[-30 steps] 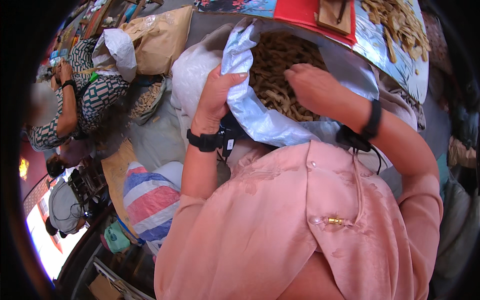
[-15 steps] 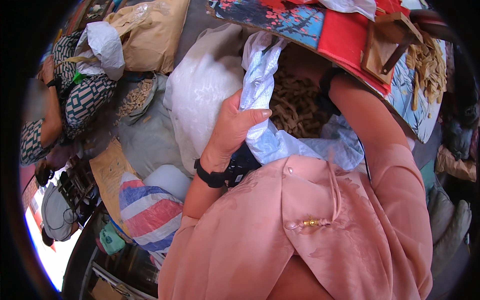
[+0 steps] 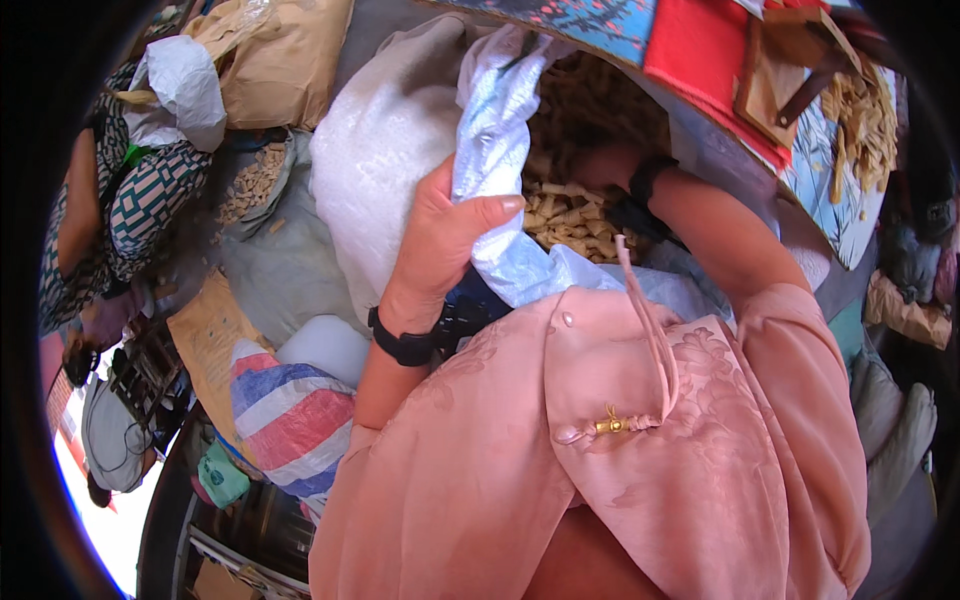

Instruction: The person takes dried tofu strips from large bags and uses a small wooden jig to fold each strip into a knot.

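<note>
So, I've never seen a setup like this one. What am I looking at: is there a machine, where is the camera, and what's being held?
There's no machine: these are a person's own bare hands. A wide fisheye camera worn on the head looks down, so straight edges bend near the rim and the person's pink top fills the lower part. The left hand grips the bunched edge of a white bag. The right hand reaches inside among tan pieces; its fingers are too shaded to tell whether they hold anything. On the painted tabletop lie a red cloth and a heap of tan strips.
</note>
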Motion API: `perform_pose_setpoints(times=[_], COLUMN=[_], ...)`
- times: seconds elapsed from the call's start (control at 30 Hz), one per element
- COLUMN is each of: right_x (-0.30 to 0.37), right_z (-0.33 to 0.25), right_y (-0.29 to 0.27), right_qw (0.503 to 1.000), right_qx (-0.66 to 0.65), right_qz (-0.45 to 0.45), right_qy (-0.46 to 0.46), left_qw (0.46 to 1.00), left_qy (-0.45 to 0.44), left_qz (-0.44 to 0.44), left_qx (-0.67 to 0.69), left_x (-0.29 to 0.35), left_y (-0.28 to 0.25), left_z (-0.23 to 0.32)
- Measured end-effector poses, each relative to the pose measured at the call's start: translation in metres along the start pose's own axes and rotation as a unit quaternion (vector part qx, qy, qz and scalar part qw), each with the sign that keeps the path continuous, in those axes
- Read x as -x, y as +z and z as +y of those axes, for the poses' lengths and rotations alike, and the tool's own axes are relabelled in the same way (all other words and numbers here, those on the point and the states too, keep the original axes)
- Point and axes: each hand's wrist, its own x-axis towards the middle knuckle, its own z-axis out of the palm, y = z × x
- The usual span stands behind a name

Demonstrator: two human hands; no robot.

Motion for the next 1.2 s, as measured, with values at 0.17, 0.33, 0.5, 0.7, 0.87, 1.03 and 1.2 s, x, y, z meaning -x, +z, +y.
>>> perform_pose_setpoints(times=[0.17,0.33,0.5,0.7,0.87,1.03,1.2], right_x=[0.034,0.041,0.012,-0.018,-0.051,-0.049,-0.056], right_z=[0.03,0.037,0.055,0.07,0.076,0.069,0.067], right_y=[0.027,0.041,0.059,-0.002,-0.013,0.002,0.01], right_qw=[0.99,0.962,0.944,0.919,0.909,0.944,0.949], right_qx=[0.122,0.241,0.166,0.191,0.147,0.09,0.052], right_qz=[-0.063,-0.109,0.282,0.345,0.389,0.314,0.306], right_qy=[0.025,0.062,0.05,-0.011,-0.017,-0.052,-0.058], left_qw=[1.0,1.0,0.999,0.999,0.999,0.999,0.998], left_qy=[0.005,0.001,-0.012,-0.027,-0.038,-0.028,-0.044], left_qz=[-0.007,-0.02,-0.028,-0.023,-0.002,-0.007,0.011], left_qx=[0.017,0.012,0.028,-0.001,-0.036,-0.032,-0.043], left_x=[0.002,0.006,-0.002,-0.005,-0.014,-0.018,-0.01], left_y=[0.003,0.007,0.007,0.01,0.015,0.014,0.019], left_z=[-0.001,-0.005,-0.009,-0.004,-0.001,0.0,0.0])
